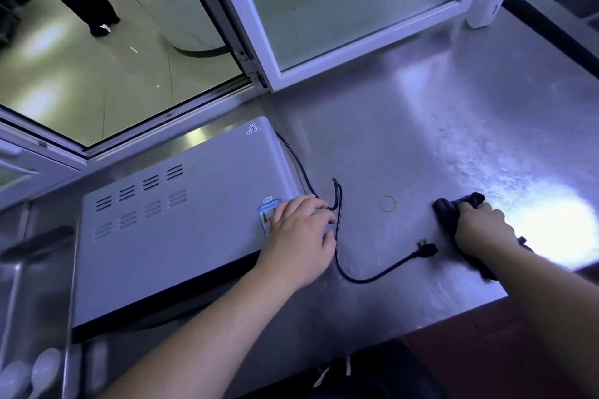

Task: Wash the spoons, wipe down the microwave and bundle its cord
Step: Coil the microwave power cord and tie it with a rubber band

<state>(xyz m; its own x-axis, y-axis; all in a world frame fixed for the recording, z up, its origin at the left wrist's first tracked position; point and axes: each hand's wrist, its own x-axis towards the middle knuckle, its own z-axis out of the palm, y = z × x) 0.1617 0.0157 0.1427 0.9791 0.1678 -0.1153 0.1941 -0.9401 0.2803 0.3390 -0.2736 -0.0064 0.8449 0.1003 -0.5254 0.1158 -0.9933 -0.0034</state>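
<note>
L hand (299, 230) lay open on the grey metal microwave (175, 220) w/ black cord (337, 236) beside it — R hand (483, 225) gripped a dark cloth (450, 210).

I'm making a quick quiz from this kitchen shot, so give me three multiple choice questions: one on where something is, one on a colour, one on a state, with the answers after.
1. Where does the rubber band lie?
A. on the microwave
B. on the counter between the cord and the dark cloth
C. around the plug

2. What colour is the cord?
A. white
B. red
C. black

3. What state is the cord in?
A. loose and unplugged
B. bundled and tied
C. plugged into a wall socket

Answers:
1 B: the band sits on the bare steel counter, right of the left hand and left of the cloth under the right hand.
2 C: it runs black from the microwave.
3 A: the plug lies free on the counter.
</note>
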